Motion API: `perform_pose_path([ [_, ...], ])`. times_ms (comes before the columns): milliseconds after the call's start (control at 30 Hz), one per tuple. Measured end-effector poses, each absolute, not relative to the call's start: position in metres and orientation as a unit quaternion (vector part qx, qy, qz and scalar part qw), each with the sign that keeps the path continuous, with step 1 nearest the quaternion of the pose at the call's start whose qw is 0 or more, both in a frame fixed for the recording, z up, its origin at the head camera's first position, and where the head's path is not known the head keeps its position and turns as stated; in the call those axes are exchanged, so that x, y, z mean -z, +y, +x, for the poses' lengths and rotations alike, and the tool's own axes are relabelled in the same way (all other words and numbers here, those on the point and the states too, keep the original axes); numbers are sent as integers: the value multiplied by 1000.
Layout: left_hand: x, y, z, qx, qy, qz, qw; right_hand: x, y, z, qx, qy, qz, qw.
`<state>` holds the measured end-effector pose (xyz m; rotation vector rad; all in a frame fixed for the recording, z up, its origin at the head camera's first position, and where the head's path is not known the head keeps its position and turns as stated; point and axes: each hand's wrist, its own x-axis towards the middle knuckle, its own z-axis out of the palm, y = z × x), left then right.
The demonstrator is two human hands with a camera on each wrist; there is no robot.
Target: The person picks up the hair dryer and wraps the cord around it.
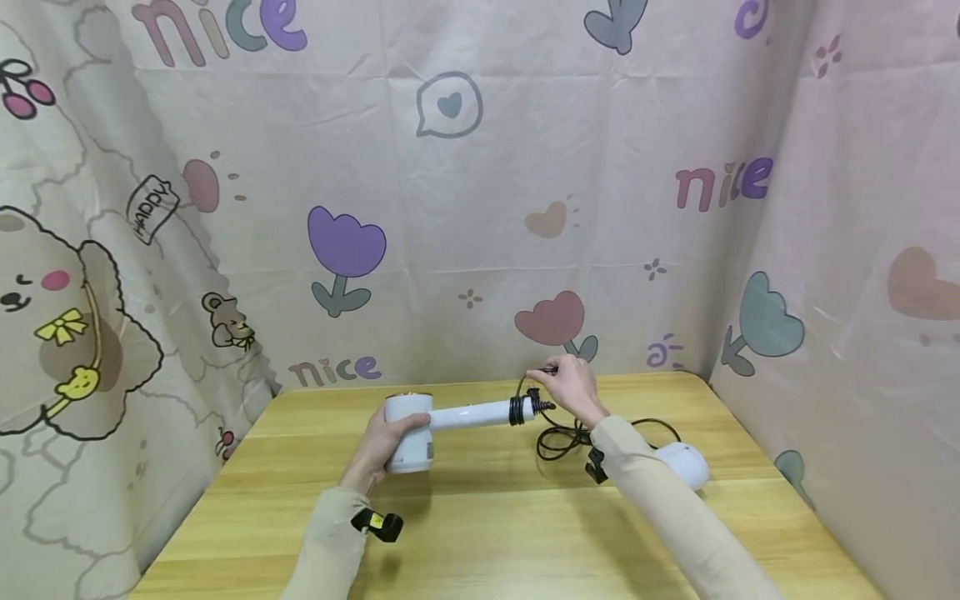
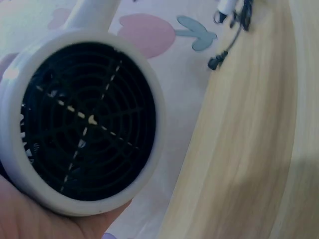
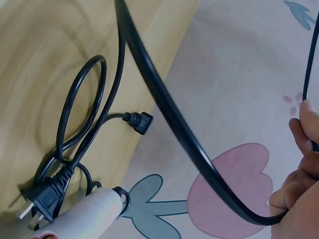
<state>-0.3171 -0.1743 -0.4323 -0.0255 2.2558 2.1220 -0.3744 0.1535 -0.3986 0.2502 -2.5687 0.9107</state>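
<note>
My left hand (image 1: 377,443) grips a white hair dryer (image 1: 410,437) by its barrel, above the table, with the handle pointing right. In the left wrist view its round dark grille (image 2: 89,124) faces the camera. Black cord (image 1: 517,410) is wound round the end of the handle. Just past that end, my right hand (image 1: 573,388) pinches a length of the cord between thumb and fingers. The right wrist view shows this cord (image 3: 174,119) curving in a loop to the hand (image 3: 304,184).
On the wooden table (image 1: 480,533) at the right lies another white rounded object (image 1: 686,465), partly behind my right sleeve. Loose black cord (image 1: 555,442) coils beside it. The right wrist view shows a two-pin plug (image 3: 47,196) and a smaller black plug (image 3: 141,123). A printed curtain (image 1: 465,208) surrounds the table.
</note>
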Motion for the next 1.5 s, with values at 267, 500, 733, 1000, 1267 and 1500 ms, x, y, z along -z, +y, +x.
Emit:
perform_pose_path([
  [267, 436, -183, -314, -646, 763, -6, 1, 398, 144, -370, -307, -918, 114, 223],
  [500, 436, -181, -313, -639, 769, -7, -3, 396, 139, -362, -297, -913, 124, 251],
  [733, 429, -185, -315, -608, 794, -2, -21, 394, 132, -359, -266, -896, 184, 305],
  [1000, 415, -183, -318, -571, 820, 0, -41, 389, 128, -354, -259, -876, 210, 349],
  [1267, 411, -183, -317, -532, 843, -41, -69, 387, 118, -340, -183, -854, 253, 416],
  [1500, 413, -174, -316, -524, 841, -64, -122, 391, 115, -331, -186, -850, 249, 424],
])
